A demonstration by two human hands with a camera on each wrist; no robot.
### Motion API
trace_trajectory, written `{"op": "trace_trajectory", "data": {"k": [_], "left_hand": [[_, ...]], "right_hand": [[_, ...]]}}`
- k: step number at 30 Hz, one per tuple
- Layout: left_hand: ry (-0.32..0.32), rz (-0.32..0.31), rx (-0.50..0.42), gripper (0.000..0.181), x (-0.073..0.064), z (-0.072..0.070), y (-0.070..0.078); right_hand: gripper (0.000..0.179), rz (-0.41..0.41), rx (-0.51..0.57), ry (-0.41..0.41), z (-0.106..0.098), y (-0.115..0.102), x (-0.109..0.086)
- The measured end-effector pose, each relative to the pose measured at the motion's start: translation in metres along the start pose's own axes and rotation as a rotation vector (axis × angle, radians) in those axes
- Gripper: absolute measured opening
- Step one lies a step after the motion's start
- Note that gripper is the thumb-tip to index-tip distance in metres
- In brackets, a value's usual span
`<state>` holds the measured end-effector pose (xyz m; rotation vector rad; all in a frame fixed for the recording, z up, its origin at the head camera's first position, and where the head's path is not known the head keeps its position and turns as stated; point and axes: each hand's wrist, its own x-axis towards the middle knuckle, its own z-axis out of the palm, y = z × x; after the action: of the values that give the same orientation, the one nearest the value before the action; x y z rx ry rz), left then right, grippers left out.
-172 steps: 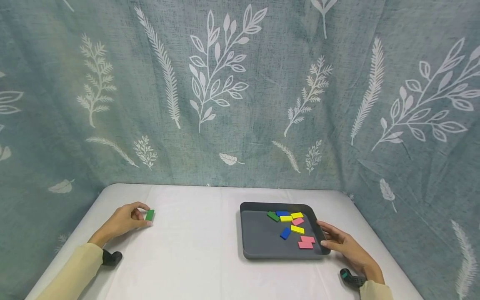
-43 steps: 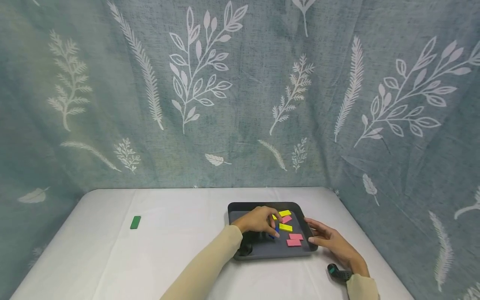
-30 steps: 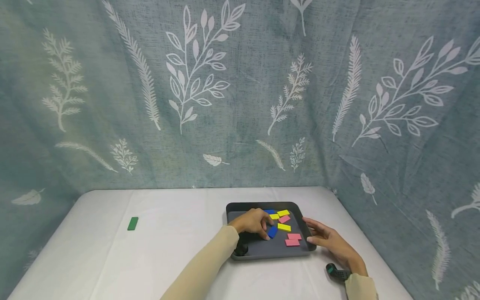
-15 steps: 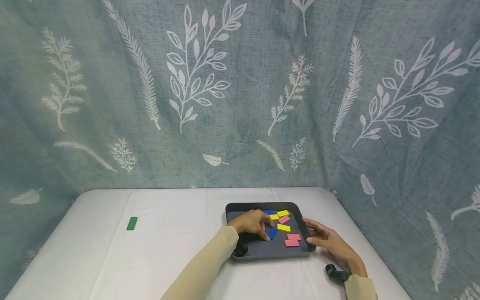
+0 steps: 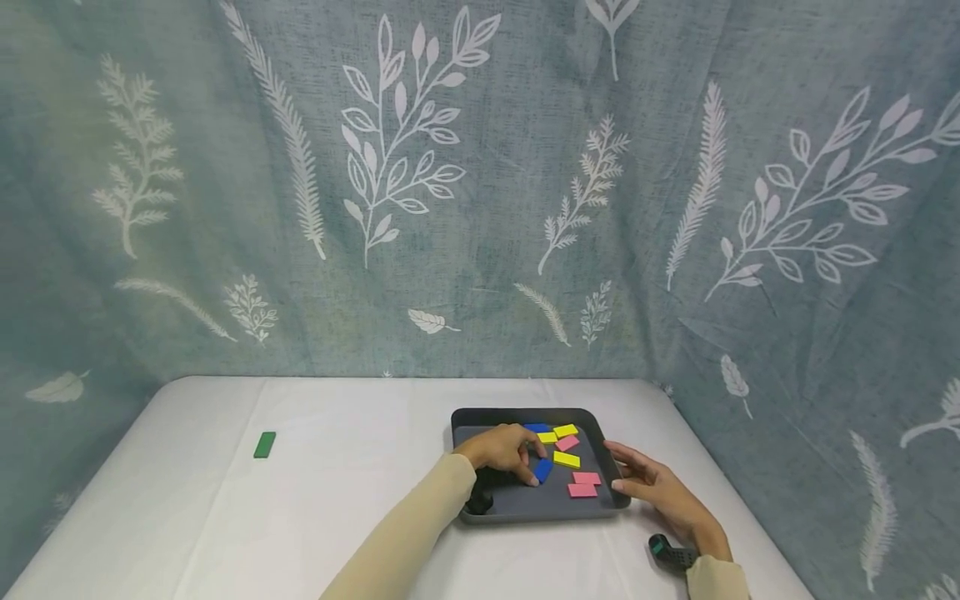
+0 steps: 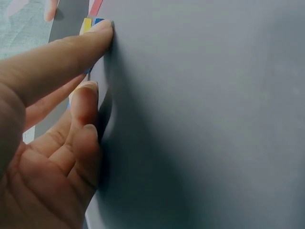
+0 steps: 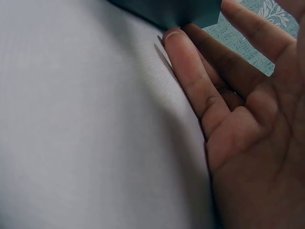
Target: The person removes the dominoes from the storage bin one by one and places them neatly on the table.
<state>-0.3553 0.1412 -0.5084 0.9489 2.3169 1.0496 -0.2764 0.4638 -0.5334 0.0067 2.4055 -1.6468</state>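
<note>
Seemingly picking 1 blue tile (image 5: 543, 471) with half-curled left hand (image 5: 504, 448) (can't tell if gripped), touching tray (image 5: 519, 505) with loosely spread right hand (image 5: 657, 485), probably needing firm pinch.

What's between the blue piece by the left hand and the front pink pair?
In the head view, only the tray's bare floor lies between the blue piece and pink pair.

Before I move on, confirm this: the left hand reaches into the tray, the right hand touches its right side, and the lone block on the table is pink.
Not pink: the lone block on the table is green, as the head view shows. The left hand reaches into the tray, and the right hand touches its right side.
</note>
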Motion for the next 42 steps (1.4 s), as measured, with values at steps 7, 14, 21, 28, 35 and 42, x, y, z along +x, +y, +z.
{"op": "trace_trajectory", "data": {"k": [7, 14, 21, 28, 35, 42], "left_hand": [[0.032, 0.009, -0.033, 0.038, -0.002, -0.003, 0.002], [0.072, 0.048, -0.055, 0.044, -0.004, -0.014, 0.011], [0.106, 0.061, -0.069, 0.044, -0.018, -0.038, 0.018], [0.145, 0.093, -0.066, 0.045, -0.038, -0.064, 0.016], [0.198, 0.090, -0.057, 0.046, -0.062, -0.089, -0.003], [0.260, 0.048, -0.083, 0.047, -0.089, -0.105, -0.023]], "right_hand": [[0.073, 0.000, 0.001, -0.003, 0.000, 0.001, 0.001], [0.073, -0.015, -0.017, -0.007, -0.001, 0.001, 0.001], [0.075, -0.013, -0.024, -0.012, -0.001, 0.002, 0.002], [0.078, 0.009, -0.047, -0.024, -0.005, 0.002, 0.003], [0.083, 0.030, -0.050, -0.009, -0.002, -0.003, 0.004], [0.081, 0.023, -0.052, -0.032, -0.002, 0.000, 0.004]]}}
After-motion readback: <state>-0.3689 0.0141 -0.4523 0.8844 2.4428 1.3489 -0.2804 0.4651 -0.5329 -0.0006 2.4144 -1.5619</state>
